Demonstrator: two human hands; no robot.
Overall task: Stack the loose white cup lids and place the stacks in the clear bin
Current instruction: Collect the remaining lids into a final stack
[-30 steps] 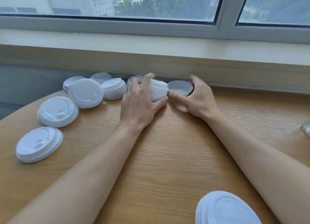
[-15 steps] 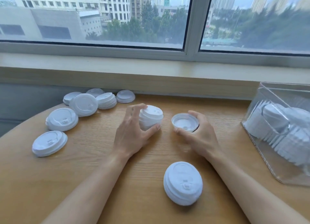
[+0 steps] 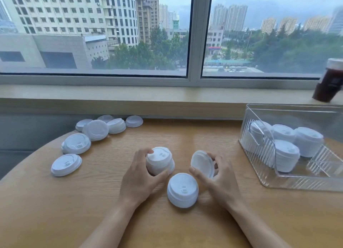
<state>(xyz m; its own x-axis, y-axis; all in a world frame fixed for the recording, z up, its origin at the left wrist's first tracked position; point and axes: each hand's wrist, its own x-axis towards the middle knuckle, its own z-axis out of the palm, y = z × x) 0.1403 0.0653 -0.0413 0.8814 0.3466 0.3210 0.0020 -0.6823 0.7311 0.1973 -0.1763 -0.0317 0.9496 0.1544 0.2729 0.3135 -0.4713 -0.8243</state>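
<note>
lids are held in both hands above a wooden table [image 3: 92, 201]. a short stack of lids [image 3: 160, 161] is gripped by the left hand [image 3: 141, 179], with the thumb curled under its near side and the fingers wrapped over its far left edge; the stack sits upright, touching or just above the tabletop. a single lid [image 3: 202, 163] is pinched on edge by the right hand [image 3: 219, 181], tilted so that its face is turned toward the left hand's stack, the thumb at its lower rim and the fingers behind it. a second stack [image 3: 182, 190] is seen standing free on the table between the two wrists, just beside both hands. loose lids [image 3: 77, 143] are scattered at the far left. the clear bin [image 3: 297, 182] is placed at the right, well apart from the hands, with several stacks of lids [image 3: 286, 155] inside.
</note>
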